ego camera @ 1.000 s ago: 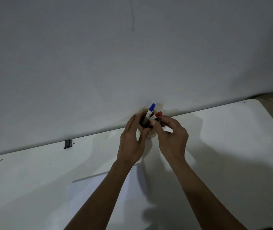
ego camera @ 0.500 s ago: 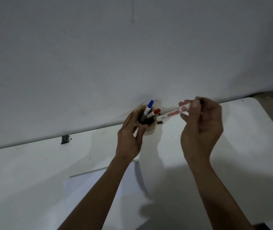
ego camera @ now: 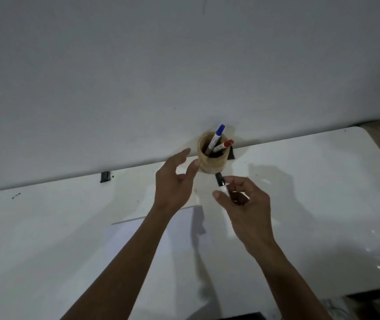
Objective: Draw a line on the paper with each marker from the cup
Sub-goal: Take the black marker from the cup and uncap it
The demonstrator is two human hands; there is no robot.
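A tan cup (ego camera: 212,163) stands at the table's far edge against the wall. Inside it lean a blue-capped marker (ego camera: 216,137) and a red-capped marker (ego camera: 224,145). My right hand (ego camera: 245,209) holds a black-capped marker (ego camera: 220,182) just in front of the cup, cap pointing up and away from me. My left hand (ego camera: 175,183) hovers open just left of the cup, fingertips near its side without gripping it. A white sheet of paper (ego camera: 184,229) lies on the table beneath my forearms, partly hidden by them.
The white table (ego camera: 311,192) has rounded far corners and butts against a plain white wall (ego camera: 184,65). A small black clip (ego camera: 105,176) sits at the far edge to the left, and a dark object (ego camera: 231,153) lies behind the cup.
My right hand pulled the black-capped marker out of the cup, swung it right, then brought it down in front of the cup. My left hand let go of the cup and opened.
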